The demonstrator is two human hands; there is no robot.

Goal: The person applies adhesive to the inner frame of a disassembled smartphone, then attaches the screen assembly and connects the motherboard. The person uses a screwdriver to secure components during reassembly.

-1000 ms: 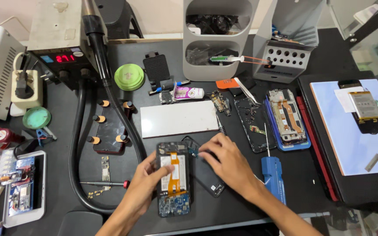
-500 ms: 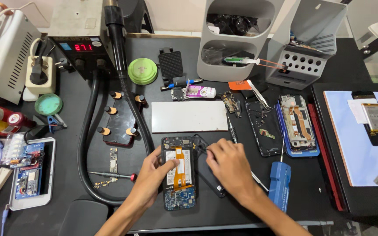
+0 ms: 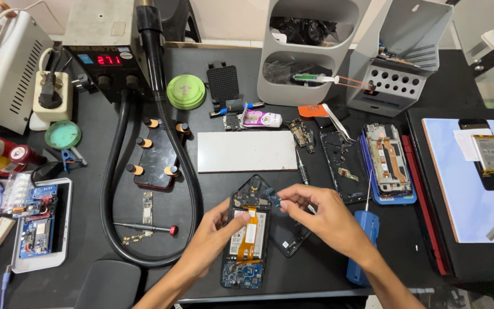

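I am looking down at a dark, matte repair bench [image 3: 464, 86] crowded with phone parts and tools. Nearest me lies the opened black smartphone with its back cover off [image 3: 248, 240], an orange flex ribbon running down its middle over the battery. My left hand [image 3: 212, 237] rests against its left edge, thumb on the body, steadying it rather than gripping. My right hand [image 3: 321, 217] has thumb and fingers pinched together on a small blue-grey component [image 3: 274, 200] at the phone's upper right corner; I cannot tell whether the part is free or attached. I judge the teardown well begun: cover off, board exposed, ribbon and battery in place. Just right lies a blue-handled screwdriver [image 3: 361, 246]. Farther off sits a white rectangular plate [image 3: 247, 151], then a hot-air station with red digits [image 3: 107, 51].
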